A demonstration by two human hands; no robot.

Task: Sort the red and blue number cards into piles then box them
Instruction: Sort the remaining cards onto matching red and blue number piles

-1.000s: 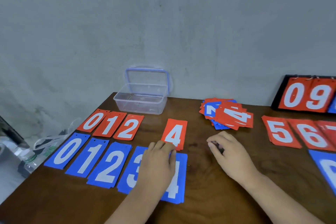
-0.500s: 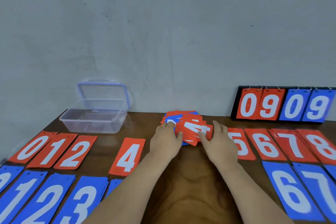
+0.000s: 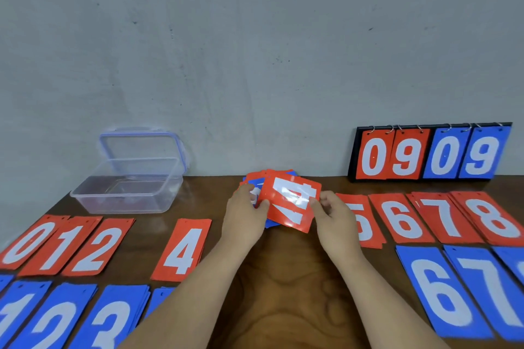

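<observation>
At mid-table I see both hands meeting on one red 4 card (image 3: 292, 204), which is lifted and tilted, its glossy face catching glare, above the mixed heap (image 3: 255, 177) of red and blue cards by the wall. The left hand (image 3: 245, 215) grips the card's left edge: its thumb lies on the face near the lower left corner, and its curled fingers go under, where I cannot see them. The right hand (image 3: 337, 224) pinches the right edge between thumb and bent fingertips (image 3: 314, 202), so the card spans the gap between the two hands and hides most of the heap. On the table (image 3: 283, 278) to the left lies a red row, 0 (image 3: 28, 244), 1 (image 3: 61, 246) and 2 (image 3: 96, 246) touching, then a bare gap, then the red 4s (image 3: 183, 249) just beside the left forearm. To the right the red row runs 5 (image 3: 360, 224), partly under the right hand, 6 (image 3: 402, 218), 7 (image 3: 445, 215), 8 (image 3: 493, 218). Nearer me are blue piles: 1 (image 3: 17, 317), 2 (image 3: 56, 320), 3 (image 3: 113, 320), one more half hidden by the left arm, then blue 6 (image 3: 442, 292) and 7 (image 3: 490, 289) on the right. A clear box (image 3: 127, 190) sits far left with its lid up against the wall, well apart from the hands. A scoreboard (image 3: 431, 156) reading 0 9 0 9 leans on the wall at far right.
</observation>
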